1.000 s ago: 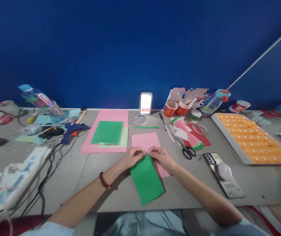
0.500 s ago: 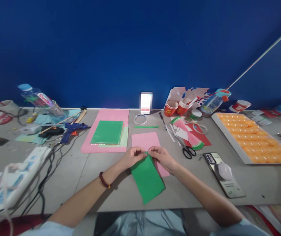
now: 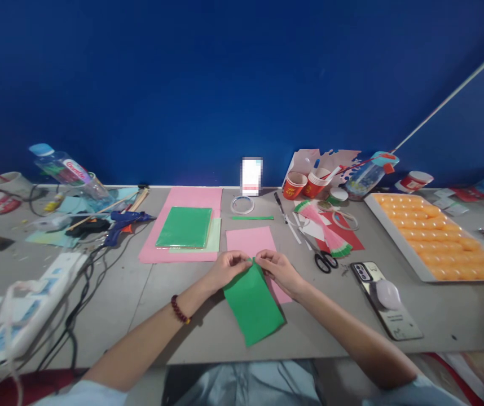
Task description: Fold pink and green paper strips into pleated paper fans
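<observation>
A sheet of green paper [image 3: 254, 307] hangs slanting from both hands over the table's front part. My left hand [image 3: 231, 268] pinches its far edge between thumb and fingers. Close beside it, my right hand [image 3: 279, 270] is closed on the same edge, the two sets of fingertips almost meeting. Fingers cover part of that edge, so I cannot tell whether it is folded. Partly under the hands and the green sheet lies a pink sheet of paper [image 3: 250, 241]. Beyond that is a narrow green paper strip [image 3: 253, 218].
Left are a green paper pack [image 3: 185, 227] on pink sheets, a blue glue gun [image 3: 126, 223] and a power strip [image 3: 34, 304]. Scissors [image 3: 325, 261], a phone [image 3: 388, 304], paper cups [image 3: 295, 186] and a tray of orange balls [image 3: 436, 237] stand right. A blue wall [image 3: 225, 84] rises behind.
Both hands keep their pinch on the green paper and have barely moved. The sheet's near end has shifted very slightly upward in the picture.
</observation>
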A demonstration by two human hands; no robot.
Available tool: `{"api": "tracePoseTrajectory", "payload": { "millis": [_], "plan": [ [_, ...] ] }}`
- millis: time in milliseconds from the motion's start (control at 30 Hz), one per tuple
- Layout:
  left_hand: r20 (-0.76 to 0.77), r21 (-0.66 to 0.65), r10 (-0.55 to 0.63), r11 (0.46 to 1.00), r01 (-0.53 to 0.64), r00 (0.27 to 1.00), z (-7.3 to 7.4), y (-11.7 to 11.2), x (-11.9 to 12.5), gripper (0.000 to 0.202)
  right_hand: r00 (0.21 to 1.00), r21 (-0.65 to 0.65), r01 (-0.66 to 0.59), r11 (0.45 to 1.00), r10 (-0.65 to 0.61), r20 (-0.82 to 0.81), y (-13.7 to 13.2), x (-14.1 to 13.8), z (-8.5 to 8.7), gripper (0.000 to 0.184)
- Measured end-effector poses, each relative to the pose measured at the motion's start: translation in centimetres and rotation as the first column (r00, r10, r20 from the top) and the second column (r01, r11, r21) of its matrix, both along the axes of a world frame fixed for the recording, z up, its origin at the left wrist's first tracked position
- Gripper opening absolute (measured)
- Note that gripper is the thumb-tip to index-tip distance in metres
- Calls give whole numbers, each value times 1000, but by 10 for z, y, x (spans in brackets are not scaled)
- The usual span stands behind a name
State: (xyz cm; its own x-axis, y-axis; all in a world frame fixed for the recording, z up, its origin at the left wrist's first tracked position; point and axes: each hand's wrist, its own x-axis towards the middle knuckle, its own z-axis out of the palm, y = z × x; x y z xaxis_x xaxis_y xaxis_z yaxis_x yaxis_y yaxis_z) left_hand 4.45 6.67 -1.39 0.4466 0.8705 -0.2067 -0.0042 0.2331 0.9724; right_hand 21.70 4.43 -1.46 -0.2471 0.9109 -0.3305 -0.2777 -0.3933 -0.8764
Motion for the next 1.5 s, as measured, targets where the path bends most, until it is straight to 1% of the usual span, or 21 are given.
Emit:
{"api": "tracePoseTrajectory", "payload": {
  "millis": [167,300,500,667,800,933,1167,1233,1367,1500],
  "plan": [
    [9,-12,-2,1000,2,1000,-1,0,-1,39,999,-64,-43,997,44,4,0,2,0,37],
    [-4,-20,-9,1000,9,1000,0,-1,-1,40,999,-42,-50,998,50,5,-1,2,0,37],
    [-40,-20,-37,999,36,999,-4,-1,-2,39,999,1,-49,999,49,11,-1,2,-4,37],
    [-12,-22,-23,999,22,1000,-3,-1,-1,39,999,31,-16,999,15,37,-1,0,-4,38],
    [-7,-24,-8,1000,7,1000,-4,0,-1,39,999,22,7,1000,-8,38,-1,-1,-3,37],
    [-3,-52,12,999,-12,1000,-4,0,-1,40,1000,14,13,1000,-14,26,0,0,-5,36],
    [4,-60,29,998,-29,1000,-1,0,-1,38,997,-56,-68,996,69,17,0,3,-7,35],
    [0,-63,19,998,-19,1000,-2,0,-2,39,998,-39,-63,997,64,5,0,3,-5,34],
    [-41,-46,-42,998,40,998,-5,0,-3,39,999,-5,-42,999,41,-14,-1,1,-3,34],
    [-71,-35,-51,998,49,996,-5,0,-3,37,1000,21,-30,999,30,4,-1,2,-6,33]
  ]
}}
